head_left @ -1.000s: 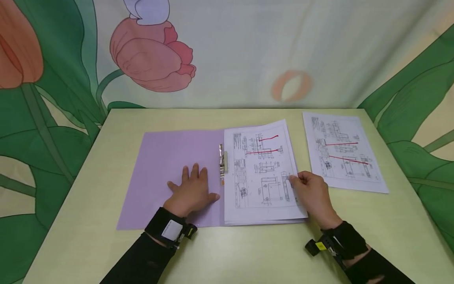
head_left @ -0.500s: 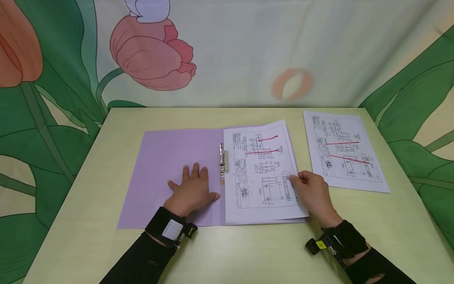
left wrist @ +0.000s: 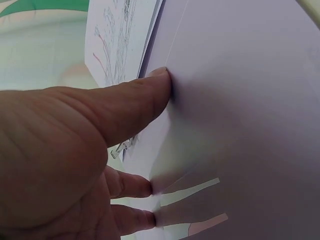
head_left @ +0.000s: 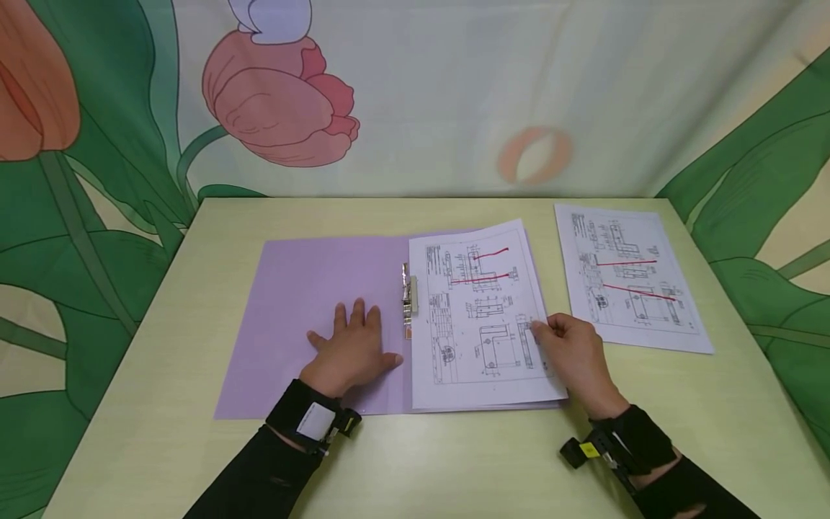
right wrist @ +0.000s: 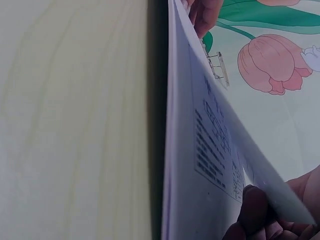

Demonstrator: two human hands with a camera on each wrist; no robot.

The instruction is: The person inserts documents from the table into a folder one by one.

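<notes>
A purple folder [head_left: 305, 288] lies spread open on the table, with a metal clip [head_left: 406, 299] along its spine. My left hand [head_left: 350, 349] rests on the folder's left cover, fingers spread and thumb near the spine; the left wrist view shows the thumb [left wrist: 145, 95] touching the cover. On the right cover is a stack of printed drawings, the top sheet [head_left: 454, 393] marked with two red lines. My right hand [head_left: 573, 360] pinches that sheet's right edge. In the right wrist view the sheet's edge is raised, and another printed page [right wrist: 215, 197] shows beneath it.
A separate drawing sheet [head_left: 635, 331] with red lines lies to the right of the folder, close to my right hand. The pale table [head_left: 454, 468] ends at the back against a curtain [head_left: 428, 108] printed with flowers and leaves.
The top sheet has shifted very slightly to the right, with my right hand still pinching its edge. My left hand has stayed in place on the cover.
</notes>
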